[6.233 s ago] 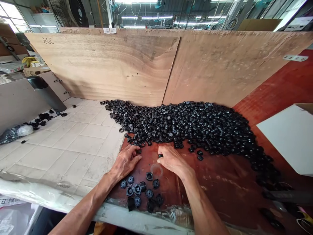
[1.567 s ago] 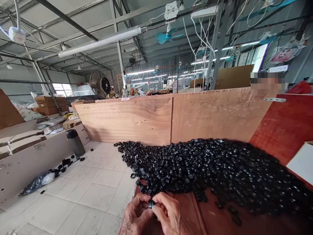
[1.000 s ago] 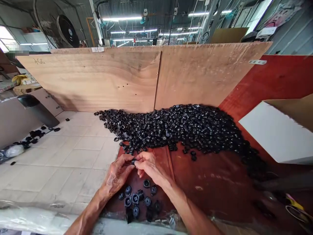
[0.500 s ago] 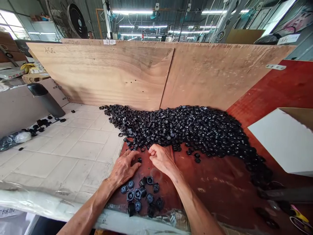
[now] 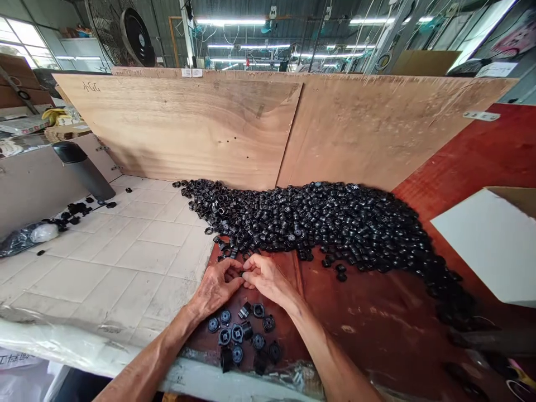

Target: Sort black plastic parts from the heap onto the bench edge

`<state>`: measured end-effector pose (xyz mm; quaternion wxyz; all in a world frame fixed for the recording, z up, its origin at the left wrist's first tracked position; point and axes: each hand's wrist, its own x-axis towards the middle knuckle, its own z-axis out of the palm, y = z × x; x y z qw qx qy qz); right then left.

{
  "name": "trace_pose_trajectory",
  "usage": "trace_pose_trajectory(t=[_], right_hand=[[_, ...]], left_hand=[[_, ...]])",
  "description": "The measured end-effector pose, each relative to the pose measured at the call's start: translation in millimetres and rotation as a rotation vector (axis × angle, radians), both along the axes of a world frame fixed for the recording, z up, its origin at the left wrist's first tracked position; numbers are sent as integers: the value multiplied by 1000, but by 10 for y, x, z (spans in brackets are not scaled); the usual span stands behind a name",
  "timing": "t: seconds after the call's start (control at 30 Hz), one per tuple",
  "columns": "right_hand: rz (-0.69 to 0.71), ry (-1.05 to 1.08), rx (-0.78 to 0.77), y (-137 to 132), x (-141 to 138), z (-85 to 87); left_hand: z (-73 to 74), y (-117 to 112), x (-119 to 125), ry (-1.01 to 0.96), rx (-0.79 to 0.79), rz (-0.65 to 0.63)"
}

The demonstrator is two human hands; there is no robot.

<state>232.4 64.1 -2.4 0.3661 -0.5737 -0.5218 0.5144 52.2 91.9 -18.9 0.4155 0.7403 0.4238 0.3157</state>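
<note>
My left hand (image 5: 215,283) is closed, its thumb and fingertips pinching a small black plastic part that is almost wholly hidden by the fingers. Against it, my right hand (image 5: 268,279) is also closed, fingertips meeting at the same part; whether it holds a second piece cannot be seen. Just beyond both hands rises a long pile of small black plastic parts (image 5: 335,223). Nearer to me, several round black parts (image 5: 237,334) lie loose on the reddish-brown board (image 5: 347,329), some showing a cross-shaped or ringed face.
A plywood panel (image 5: 188,128) stands along the back. On the left are pale tiles (image 5: 146,251), a dark grey flask (image 5: 86,173) leaning over and a plastic bag (image 5: 25,237). A white box (image 5: 486,240) stands at the right, by a red panel (image 5: 473,151).
My right hand has moved left and meets my left hand at the small black part. That part, visible by the left fingers before, is now mostly covered. The view has shifted slightly.
</note>
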Motion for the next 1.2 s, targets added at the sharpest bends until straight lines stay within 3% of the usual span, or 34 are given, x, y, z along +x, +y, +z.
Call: trace_pose_trajectory(t=[0.07,0.13,0.2,0.27,0.4,0.63,0.77,0.97,1.03,1.2], right_hand=[[-53,-90,31,25,22,-51],[-102,-254,183,51,68,-95],[-95,-418,347,73,113,-132],[-45,-527,410,83,139,-156],[45,-626,362,58,146,-129],[250,-500,258,-30,157,71],[250,-414,258,-46,150,156],[188,-99,235,-38,90,171],[199,10,201,-30,78,148],[184,55,201,-26,68,121]], left_hand=[[-23,17,9,14,79,74],[-48,41,5,64,211,112],[-74,64,-6,116,286,79],[-99,81,-15,145,316,42],[-116,94,-20,166,334,39],[-12,71,-30,202,311,-51],[-18,51,-51,102,175,-6],[13,61,-99,-316,-284,-33],[36,71,-120,-379,-354,-7],[83,33,-130,-564,-439,22]])
